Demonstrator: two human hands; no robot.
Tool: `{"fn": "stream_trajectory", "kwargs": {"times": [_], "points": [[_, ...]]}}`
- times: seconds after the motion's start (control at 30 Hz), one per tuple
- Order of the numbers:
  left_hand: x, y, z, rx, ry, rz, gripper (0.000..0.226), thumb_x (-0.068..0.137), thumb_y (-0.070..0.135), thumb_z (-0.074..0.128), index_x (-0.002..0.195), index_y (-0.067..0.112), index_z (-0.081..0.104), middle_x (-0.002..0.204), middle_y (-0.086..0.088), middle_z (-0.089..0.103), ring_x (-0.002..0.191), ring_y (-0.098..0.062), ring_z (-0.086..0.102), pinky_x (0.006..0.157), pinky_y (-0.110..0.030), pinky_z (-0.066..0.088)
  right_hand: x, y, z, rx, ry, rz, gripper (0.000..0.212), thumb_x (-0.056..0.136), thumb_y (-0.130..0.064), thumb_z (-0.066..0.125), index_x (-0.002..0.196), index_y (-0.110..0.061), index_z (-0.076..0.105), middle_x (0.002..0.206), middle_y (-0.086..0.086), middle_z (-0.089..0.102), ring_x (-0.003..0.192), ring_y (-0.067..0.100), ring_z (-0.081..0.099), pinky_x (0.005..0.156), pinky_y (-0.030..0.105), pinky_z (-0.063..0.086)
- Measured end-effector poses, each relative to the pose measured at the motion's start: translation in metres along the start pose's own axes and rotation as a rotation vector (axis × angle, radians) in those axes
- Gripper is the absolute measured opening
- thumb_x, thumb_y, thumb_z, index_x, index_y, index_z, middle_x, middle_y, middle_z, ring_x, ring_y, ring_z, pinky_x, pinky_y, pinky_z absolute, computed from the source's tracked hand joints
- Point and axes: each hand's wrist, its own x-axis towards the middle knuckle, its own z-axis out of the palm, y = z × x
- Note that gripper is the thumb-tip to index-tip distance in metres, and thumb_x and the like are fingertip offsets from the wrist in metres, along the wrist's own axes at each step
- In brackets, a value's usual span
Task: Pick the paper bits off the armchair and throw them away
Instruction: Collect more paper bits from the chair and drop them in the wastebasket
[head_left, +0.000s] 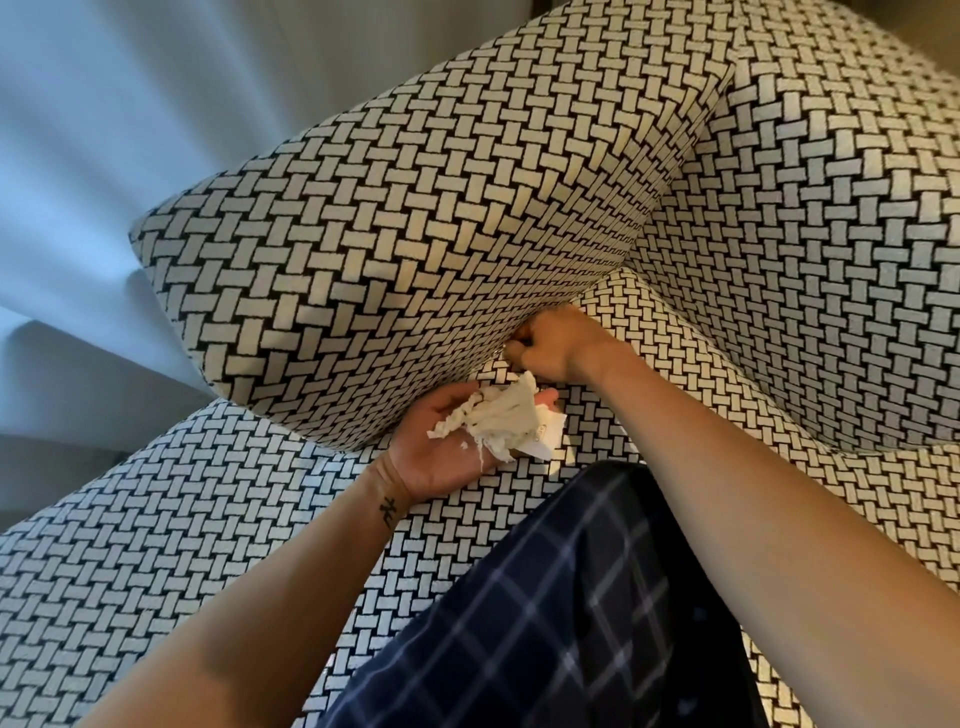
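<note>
Checked trouser leg (597, 597) against basket-weave armchair seat (156, 545), pale curtain (104, 156) left.

Navy checked trousers (571, 597) and a small black wrist tattoo (388, 510).

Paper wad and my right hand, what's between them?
Head view: only a sliver of bare armchair seat separates the paper wad from the right hand.

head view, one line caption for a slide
Left hand carries paper bits; right hand, curled, touches the cushion on the armchair.
</note>
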Motion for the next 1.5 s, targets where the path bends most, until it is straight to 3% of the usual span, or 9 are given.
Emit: {"fn": "stream_trajectory", "kwargs": {"times": [0.17, 0.33, 0.6, 0.77, 0.87, 1.03, 1.27, 1.4, 1.5], "points": [[0.007, 0.002, -0.003, 0.006, 0.009, -0.01, 0.062, 0.106, 0.035, 0.034, 0.152, -0.007, 0.037, 0.159, -0.026, 0.036, 0.148, -0.038, 0.036, 0.127, -0.05, 0.016, 0.015, -0.017, -0.004, -0.25, -0.114, 0.081, 0.073, 0.094, -0.071, 0.035, 0.136, -0.017, 0.059, 0.144, 0.007, 0.054, 0.142, 0.027, 0.038, 0.122, 0.044, 0.017], [0.012, 0.002, 0.004, 0.028, -0.013, -0.049, 0.062, 0.106, 0.038, 0.031, 0.139, -0.011, 0.053, 0.144, -0.032, 0.052, 0.133, -0.046, 0.052, 0.119, -0.055, 0.029, 0.023, -0.015, -0.001, -0.164, -0.226, 0.138, 0.088, 0.089, -0.078, 0.038, 0.157, -0.022, 0.034, 0.167, 0.005, 0.018, 0.155, 0.031, -0.004, 0.123, 0.049, -0.007], [0.015, 0.003, -0.002, -0.048, -0.097, -0.121, 0.072, 0.106, 0.046, 0.035, 0.16, 0.001, 0.021, 0.166, -0.024, 0.021, 0.155, -0.04, 0.014, 0.126, -0.056, 0.007, 0.017, -0.002, -0.003, -0.039, -0.226, 0.079, 0.061, 0.084, -0.078, 0.052, 0.129, -0.038, 0.063, 0.141, 0.001, 0.048, 0.141, 0.026, 0.019, 0.115, 0.039, 0.004], [0.017, 0.005, -0.007, -0.072, -0.11, -0.12, 0.071, 0.098, 0.038, 0.055, 0.154, -0.001, 0.036, 0.16, -0.026, 0.033, 0.149, -0.042, 0.029, 0.126, -0.056, 0.011, 0.016, -0.024, -0.005, -0.145, -0.262, 0.138, 0.078, 0.095, -0.068, 0.04, 0.156, -0.018, 0.034, 0.168, 0.011, 0.014, 0.154, 0.039, -0.003, 0.124, 0.051, -0.005], [0.016, 0.004, -0.004, -0.065, -0.108, -0.109, 0.063, 0.097, 0.032, 0.057, 0.147, -0.005, 0.045, 0.153, -0.028, 0.042, 0.143, -0.043, 0.038, 0.125, -0.055, 0.016, 0.019, -0.026, -0.003, -0.069, -0.235, 0.149, 0.071, 0.097, -0.058, 0.049, 0.154, -0.017, 0.036, 0.166, 0.013, 0.016, 0.153, 0.039, 0.005, 0.124, 0.052, 0.004], [0.017, 0.003, -0.002, -0.048, -0.101, -0.112, 0.065, 0.096, 0.032, 0.06, 0.148, -0.004, 0.044, 0.154, -0.026, 0.042, 0.145, -0.042, 0.035, 0.124, -0.056, 0.017, 0.019, -0.019, 0.01, -0.094, -0.184, 0.109, 0.056, 0.083, -0.08, 0.039, 0.092, -0.028, 0.058, 0.126, 0.004, 0.047, 0.133, 0.029, 0.024, 0.12, 0.048, 0.002], [0.019, 0.003, -0.006, -0.136, -0.151, -0.147, 0.077, 0.097, 0.037, 0.053, 0.158, -0.002, 0.026, 0.161, -0.026, 0.031, 0.148, -0.043, 0.031, 0.121, -0.061, 0.021, 0.005, -0.007, 0.006, 0.206, -0.115, 0.055, 0.042, 0.093, -0.062, 0.056, 0.109, -0.029, 0.076, 0.111, 0.003, 0.048, 0.12, 0.02, 0.022, 0.111, 0.031, 0.01], [0.019, 0.004, -0.008, -0.11, -0.133, -0.142, 0.073, 0.096, 0.037, 0.054, 0.155, -0.003, 0.035, 0.158, -0.028, 0.036, 0.145, -0.044, 0.035, 0.119, -0.06, 0.024, 0.009, -0.008, 0.0, 0.146, -0.138, 0.08, 0.047, 0.091, -0.063, 0.054, 0.111, -0.024, 0.071, 0.132, 0.006, 0.047, 0.135, 0.026, 0.02, 0.117, 0.036, 0.001], [0.019, 0.005, -0.008, -0.083, -0.145, -0.126, 0.065, 0.095, 0.033, 0.057, 0.145, -0.006, 0.049, 0.152, -0.028, 0.045, 0.14, -0.045, 0.043, 0.119, -0.06, 0.027, 0.018, -0.019, 0.005, -0.014, -0.186, 0.106, 0.066, 0.09, -0.069, 0.043, 0.141, -0.028, 0.049, 0.16, 0.008, 0.03, 0.15, 0.033, 0.012, 0.123, 0.043, -0.002]]}}
